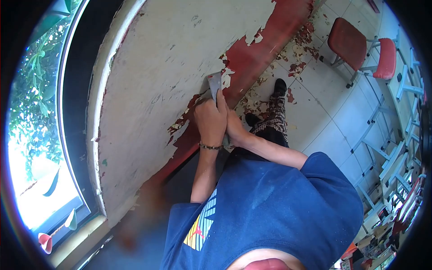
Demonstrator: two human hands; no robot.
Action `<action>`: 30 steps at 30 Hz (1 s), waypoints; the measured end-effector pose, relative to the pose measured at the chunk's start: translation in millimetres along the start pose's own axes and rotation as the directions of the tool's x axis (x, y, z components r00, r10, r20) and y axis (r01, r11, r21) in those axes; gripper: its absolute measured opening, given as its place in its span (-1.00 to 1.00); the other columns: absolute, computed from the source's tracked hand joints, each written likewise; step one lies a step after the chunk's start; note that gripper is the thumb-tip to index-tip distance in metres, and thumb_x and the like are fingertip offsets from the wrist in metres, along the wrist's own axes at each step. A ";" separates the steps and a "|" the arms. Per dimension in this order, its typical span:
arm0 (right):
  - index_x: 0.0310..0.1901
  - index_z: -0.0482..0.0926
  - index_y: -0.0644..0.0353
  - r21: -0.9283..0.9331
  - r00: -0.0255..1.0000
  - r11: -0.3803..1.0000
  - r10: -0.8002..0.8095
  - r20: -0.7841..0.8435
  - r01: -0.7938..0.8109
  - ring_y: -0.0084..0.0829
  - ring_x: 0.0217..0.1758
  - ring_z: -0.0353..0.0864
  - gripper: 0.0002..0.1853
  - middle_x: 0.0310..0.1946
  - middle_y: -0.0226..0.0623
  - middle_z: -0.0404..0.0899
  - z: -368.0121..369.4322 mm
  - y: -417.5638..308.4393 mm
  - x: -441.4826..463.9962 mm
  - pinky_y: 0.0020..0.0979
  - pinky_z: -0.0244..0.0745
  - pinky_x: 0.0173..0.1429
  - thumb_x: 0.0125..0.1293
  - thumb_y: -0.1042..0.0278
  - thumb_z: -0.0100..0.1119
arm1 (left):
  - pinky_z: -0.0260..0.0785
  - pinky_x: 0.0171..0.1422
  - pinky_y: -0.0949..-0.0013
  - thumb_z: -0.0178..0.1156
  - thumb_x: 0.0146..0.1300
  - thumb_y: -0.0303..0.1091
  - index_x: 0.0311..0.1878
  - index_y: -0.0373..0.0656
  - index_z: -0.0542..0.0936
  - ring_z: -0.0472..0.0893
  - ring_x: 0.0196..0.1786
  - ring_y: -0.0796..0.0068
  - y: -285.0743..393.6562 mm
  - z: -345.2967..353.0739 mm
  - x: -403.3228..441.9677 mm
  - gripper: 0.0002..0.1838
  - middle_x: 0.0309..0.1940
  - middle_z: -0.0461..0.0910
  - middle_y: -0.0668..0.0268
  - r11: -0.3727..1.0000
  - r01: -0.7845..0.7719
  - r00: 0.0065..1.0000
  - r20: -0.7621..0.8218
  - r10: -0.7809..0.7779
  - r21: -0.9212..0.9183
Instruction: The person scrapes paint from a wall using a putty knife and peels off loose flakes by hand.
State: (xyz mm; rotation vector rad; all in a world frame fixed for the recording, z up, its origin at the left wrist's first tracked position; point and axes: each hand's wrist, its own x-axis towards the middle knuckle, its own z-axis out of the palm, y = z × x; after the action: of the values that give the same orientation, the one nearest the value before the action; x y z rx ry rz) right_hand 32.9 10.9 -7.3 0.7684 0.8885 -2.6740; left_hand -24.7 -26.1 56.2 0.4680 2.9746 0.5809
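Note:
A broad-bladed metal scraper (214, 83) lies against the wall at the edge of the peeling red paint (245, 60). My left hand (210, 118), with a beaded bracelet at the wrist, is closed on it, one finger stretched along the blade. Pressed close beside and partly behind it, my right hand (235, 127) is also closed around the tool. Most of the handle is hidden by my hands. Bare cream wall (153, 85) spreads to the left, and ragged dark flakes (184, 118) cling just below the blade.
Paint chips (297, 56) litter the tiled floor (310, 108) along the wall. A red-seated chair (348, 42) stands at upper right, with several light-blue frames (375, 150) of furniture down the right side. The window (40, 112) is at far left. My shoe (280, 86) is near the chips.

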 end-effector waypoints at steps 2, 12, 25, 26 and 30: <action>-0.31 0.54 0.16 -0.098 0.984 0.993 -0.073 -0.160 0.057 -0.57 -0.68 0.43 -0.33 -0.61 -0.42 0.47 10.5 -1.9 -3.7 -0.43 0.32 -0.62 0.57 -0.23 -0.46 | 0.38 -0.39 0.08 0.06 0.43 -0.14 -0.51 -0.43 0.62 0.59 -0.54 -0.05 -6.7 2.2 -5.7 -0.47 -0.64 0.56 -0.06 0.998 -0.008 0.999 -0.032 0.006 -0.059; -0.21 0.58 0.20 -0.017 0.999 0.999 0.042 -0.032 -0.043 -0.55 -0.53 0.48 -0.30 -0.48 -0.39 0.54 3.2 -3.6 1.5 -0.45 0.32 -0.52 0.57 -0.24 -0.47 | 0.41 -0.38 -0.03 0.00 0.44 -0.07 -0.60 -0.42 0.58 0.59 -0.52 -0.17 1.9 -2.3 -4.7 -0.38 -0.66 0.52 -0.15 0.988 -0.033 0.996 -0.090 0.019 -0.153; -0.28 0.55 0.19 -0.014 0.991 0.993 0.116 0.066 -0.116 -0.55 -0.58 0.43 -0.28 -0.56 -0.44 0.47 -1.5 -14.2 -5.2 -0.45 0.35 -0.53 0.54 -0.29 -0.47 | 0.40 -0.38 -0.01 0.03 0.44 -0.11 -0.60 -0.43 0.57 0.57 -0.54 -0.16 2.1 -4.5 2.6 -0.41 -0.67 0.51 -0.14 1.000 0.028 1.000 0.005 -0.028 0.009; -0.27 0.55 0.19 -0.016 0.985 0.992 0.123 0.123 -0.122 -0.55 -0.58 0.45 -0.29 -0.56 -0.43 0.47 -5.7 -11.8 -4.3 -0.44 0.34 -0.55 0.54 -0.29 -0.47 | 0.40 -0.38 -0.01 0.03 0.44 -0.10 -0.60 -0.43 0.57 0.57 -0.54 -0.16 0.3 -3.1 1.2 -0.41 -0.66 0.52 -0.14 1.000 -0.002 1.000 -0.023 0.002 -0.010; -0.29 0.55 0.17 0.003 0.991 0.991 0.132 0.037 -0.133 -0.56 -0.58 0.47 -0.28 -0.57 -0.42 0.49 8.4 -16.8 -14.6 -0.44 0.31 -0.60 0.54 -0.30 -0.48 | 0.40 -0.38 -0.02 0.03 0.43 -0.10 -0.59 -0.43 0.58 0.57 -0.54 -0.19 0.5 -5.4 -6.2 -0.41 -0.65 0.52 -0.15 0.996 0.011 0.999 -0.045 -0.015 -0.094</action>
State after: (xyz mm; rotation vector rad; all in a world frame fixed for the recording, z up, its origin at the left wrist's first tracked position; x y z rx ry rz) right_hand 35.7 19.7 14.6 0.7493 0.7923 -2.5674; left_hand -19.4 -29.5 61.6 0.4326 2.9747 0.7356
